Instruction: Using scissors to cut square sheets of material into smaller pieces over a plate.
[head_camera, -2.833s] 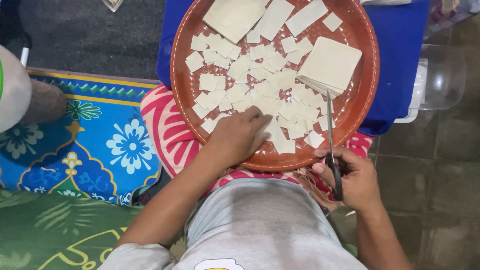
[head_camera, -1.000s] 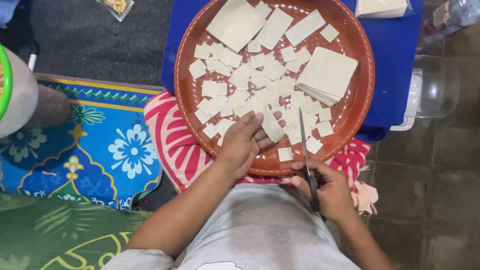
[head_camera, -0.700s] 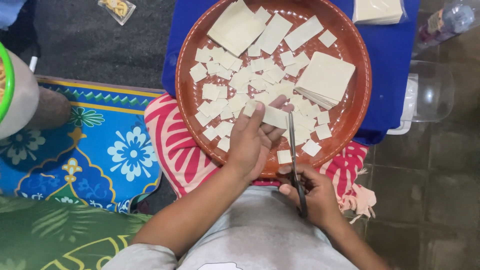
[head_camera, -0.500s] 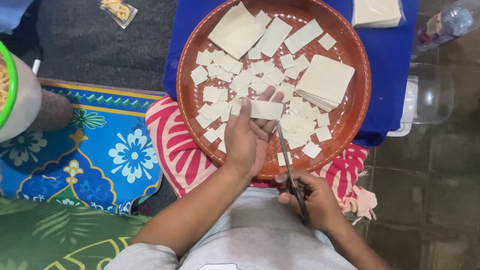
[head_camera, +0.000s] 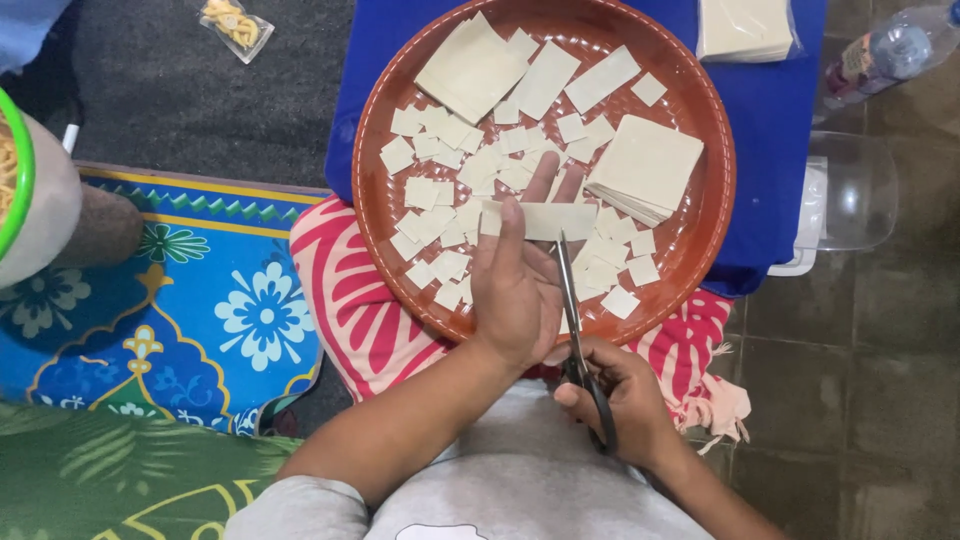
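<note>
Scissors (one pair, gripped by right hand) meet one dough strip pinched in left hand.

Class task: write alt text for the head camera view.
A left hand holds a pale dough strip over a round brown tray of cut squares while the right hand brings scissors to it.
</note>
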